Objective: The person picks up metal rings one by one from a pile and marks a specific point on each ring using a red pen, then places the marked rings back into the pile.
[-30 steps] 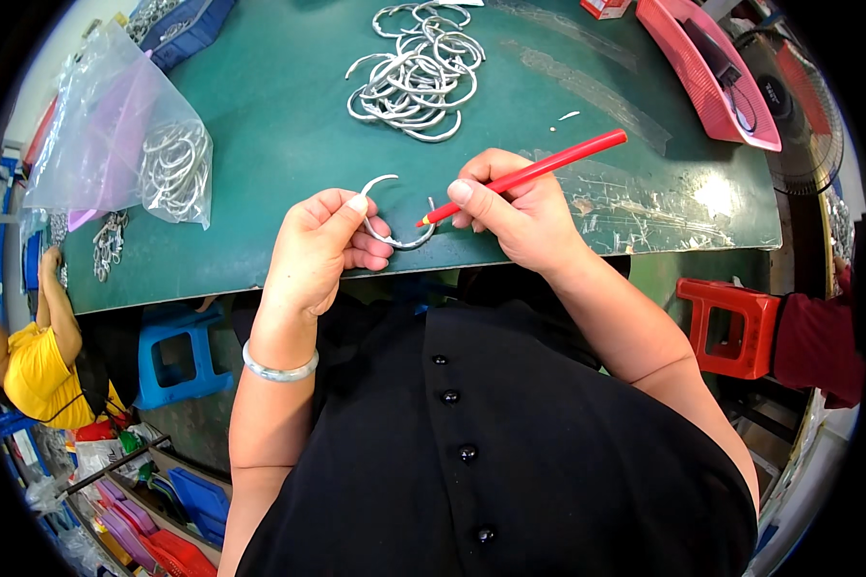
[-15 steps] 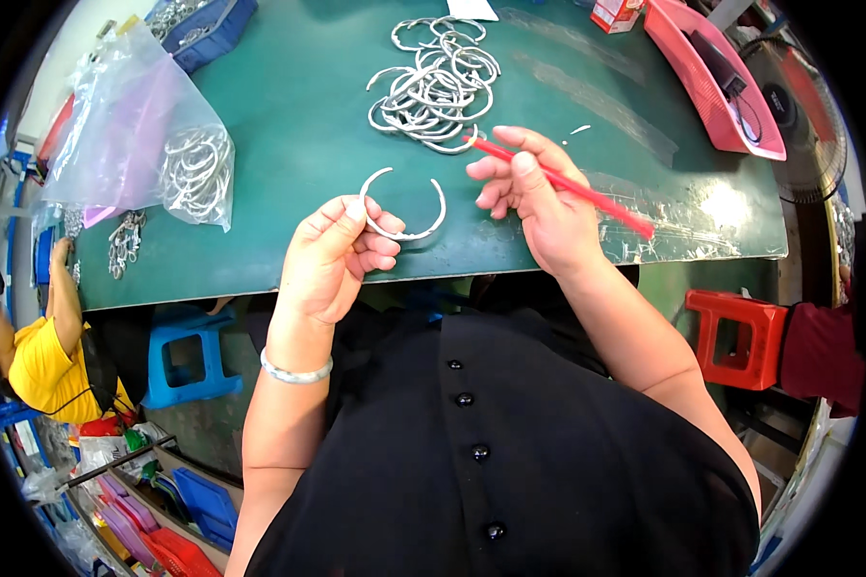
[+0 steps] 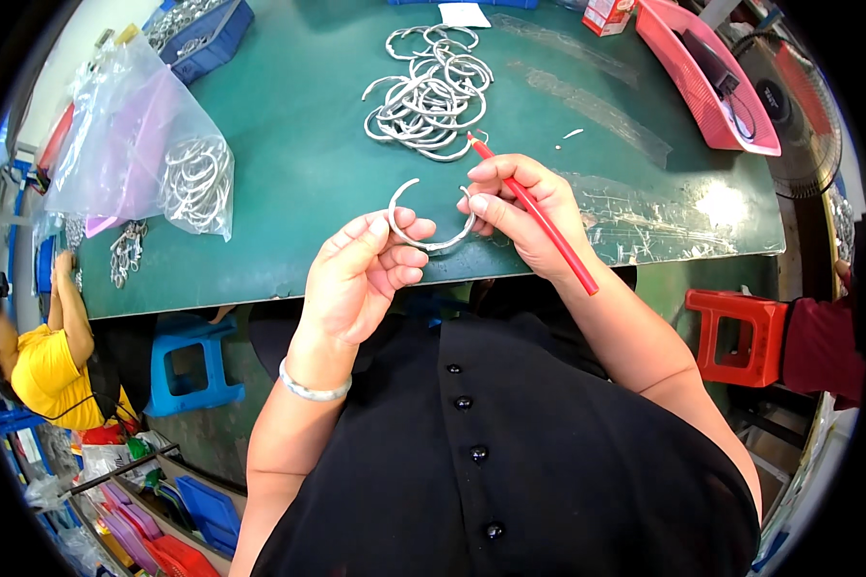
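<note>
Holding open silver bangle (image 3: 431, 231) between both hands above tabletop (image 3: 298, 183) edge: left hand (image 3: 361, 279) pinches one end, right hand (image 3: 520, 216) other, red pencil (image 3: 539, 216) tucked under fingers. Steady grip, gap up; surface detail probably too small to judge.

Illumination bright and even, from overhead. Strong glare patch on the green surface (image 3: 289, 163) at its right end, over strips of clear tape (image 3: 645, 216) that reflect white. Clear plastic bag (image 3: 135, 144) carries scattered highlights. Shadows soft and short; the pile of metal rings (image 3: 428, 96) casts only a faint one. Centre sharp: both hands and the red pencil (image 3: 539, 216) show crisp edges, no motion blur. Fisheye distortion heavy: surface edges bow outward, black vignette fills the corners. Periphery compressed and slightly soft.
</note>
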Motion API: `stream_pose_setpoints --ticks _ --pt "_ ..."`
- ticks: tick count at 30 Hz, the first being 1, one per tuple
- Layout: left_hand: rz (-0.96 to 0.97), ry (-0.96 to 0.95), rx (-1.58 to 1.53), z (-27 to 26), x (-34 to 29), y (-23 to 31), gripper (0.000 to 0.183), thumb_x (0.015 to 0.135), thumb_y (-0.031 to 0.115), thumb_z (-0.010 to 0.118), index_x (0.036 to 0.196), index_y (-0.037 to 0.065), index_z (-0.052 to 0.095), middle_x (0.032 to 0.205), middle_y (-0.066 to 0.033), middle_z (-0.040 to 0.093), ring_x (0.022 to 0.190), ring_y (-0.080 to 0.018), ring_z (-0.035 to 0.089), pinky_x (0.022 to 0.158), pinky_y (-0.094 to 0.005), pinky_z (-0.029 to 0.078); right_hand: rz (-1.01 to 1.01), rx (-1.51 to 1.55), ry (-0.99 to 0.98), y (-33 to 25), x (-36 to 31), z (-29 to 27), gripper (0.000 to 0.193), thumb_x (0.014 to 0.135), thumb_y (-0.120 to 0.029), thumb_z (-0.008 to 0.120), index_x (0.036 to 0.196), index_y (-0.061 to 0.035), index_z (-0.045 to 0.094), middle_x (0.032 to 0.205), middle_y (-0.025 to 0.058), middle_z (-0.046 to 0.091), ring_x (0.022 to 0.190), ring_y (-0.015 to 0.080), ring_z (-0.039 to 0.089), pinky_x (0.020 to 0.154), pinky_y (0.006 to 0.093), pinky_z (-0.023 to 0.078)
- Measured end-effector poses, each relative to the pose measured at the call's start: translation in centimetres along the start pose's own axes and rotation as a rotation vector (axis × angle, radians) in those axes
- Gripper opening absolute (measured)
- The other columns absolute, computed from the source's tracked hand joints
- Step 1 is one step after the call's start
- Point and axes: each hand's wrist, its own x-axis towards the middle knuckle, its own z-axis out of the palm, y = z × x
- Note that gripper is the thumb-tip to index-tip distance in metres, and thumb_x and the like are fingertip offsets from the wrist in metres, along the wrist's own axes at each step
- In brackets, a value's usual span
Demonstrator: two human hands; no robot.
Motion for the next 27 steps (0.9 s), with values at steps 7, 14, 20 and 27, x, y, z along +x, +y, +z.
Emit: stream_pose_setpoints --ticks 7,14,20,27 --pt "0.026 0.067 0.114 0.5 -0.3 0.1 0.023 0.09 0.017 0.042 0.1 -0.001 0.053 0.093 -0.0144 0.06 0.069 -0.0141 0.06 0.059 -0.0231 0.049 0.06 0.047 0.033 -0.5 0.1 0.1 0.018 0.078 -0.003 0.06 0.094 -0.0017 0.053 0.075 0.0045 0.059 0.06 0.0077 0.054 0.054 0.0194 0.044" --pt "0.013 0.113 0.33 0.8 0.3 0.1 0.019 0.088 0.018 0.048 0.09 0.001 0.055 0.075 -0.0072 0.059 0.062 -0.0128 0.059 0.054 -0.0225 0.048 0.092 0.077 0.025 -0.8 0.6 -0.2 0.017 0.078 -0.005 0.058 0.094 -0.0014 0.052 0.074 0.0072 0.059 0.057 0.0091 0.055 0.052 0.0203 0.044" --pt "-0.078 0.145 0.241 1.0 0.6 0.6 0.019 0.087 0.019 0.049 0.084 0.001 0.056 0.069 -0.006 0.059 0.057 -0.0117 0.058 0.051 -0.0213 0.048 0.129 0.068 0.018 -1.3 0.7 -0.1 0.016 0.079 -0.006 0.057 0.094 -0.0008 0.052 0.074 0.0071 0.059 0.057 0.0091 0.056 0.05 0.0198 0.044" --pt "-0.103 0.15 0.198 0.9 0.4 0.6 0.019 0.087 0.019 0.05 0.084 0.001 0.056 0.068 -0.0058 0.059 0.056 -0.0118 0.058 0.049 -0.0212 0.047 0.123 0.044 -0.003 -1.0 0.5 -0.1 0.014 0.08 -0.008 0.056 0.093 -0.0013 0.053 0.073 0.0061 0.059 0.056 0.0079 0.055 0.049 0.0183 0.043"
